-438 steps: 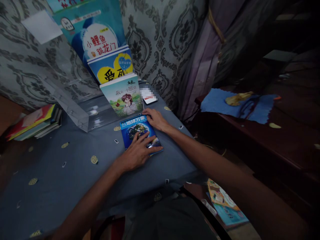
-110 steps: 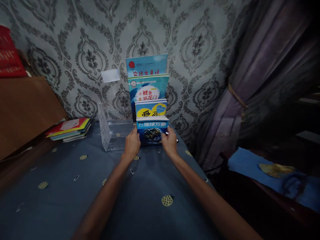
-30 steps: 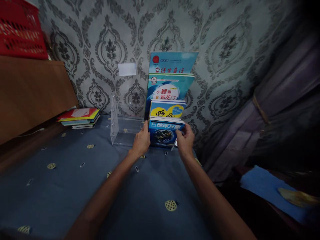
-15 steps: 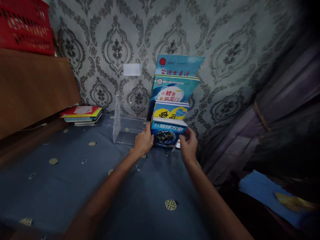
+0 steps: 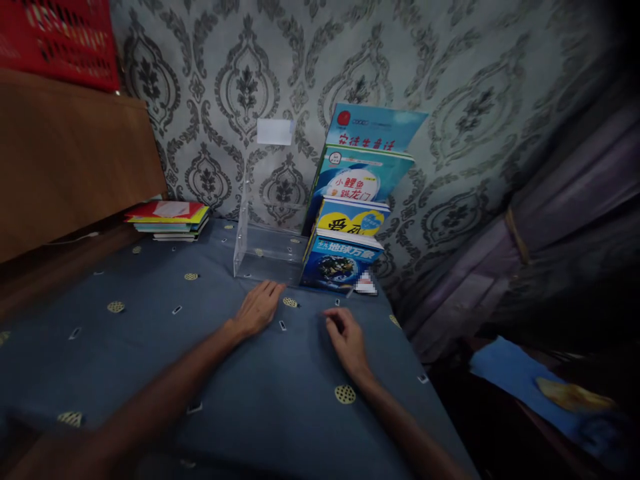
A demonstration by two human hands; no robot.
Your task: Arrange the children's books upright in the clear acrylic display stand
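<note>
A clear acrylic tiered book rack [image 5: 241, 230] stands against the wall, with books in its right half. At the front is a dark blue book [image 5: 340, 267] showing a globe. Rising behind it are a blue-and-yellow book [image 5: 376, 219], a teal book [image 5: 390, 175] and a light blue book [image 5: 383, 127]. My left hand [image 5: 259, 310] is just in front of the rack's lower edge, fingers stretched out and holding nothing. Over the cloth before the front book, my right hand [image 5: 347, 339] is empty, fingers loosely bent with the thumb apart.
A stack of thin books [image 5: 173, 223] lies at the back left beside a wooden cabinet [image 5: 75, 153]. On that cabinet sits a red basket [image 5: 80, 47]. A patterned blue cloth [image 5: 225, 400] covers the surface. A curtain [image 5: 470, 260] and a blue fabric piece [image 5: 520, 383] are at right.
Both hands have let go of the sides of the front book and drawn back toward me. The books stay in the rack. The view has shifted slightly.
</note>
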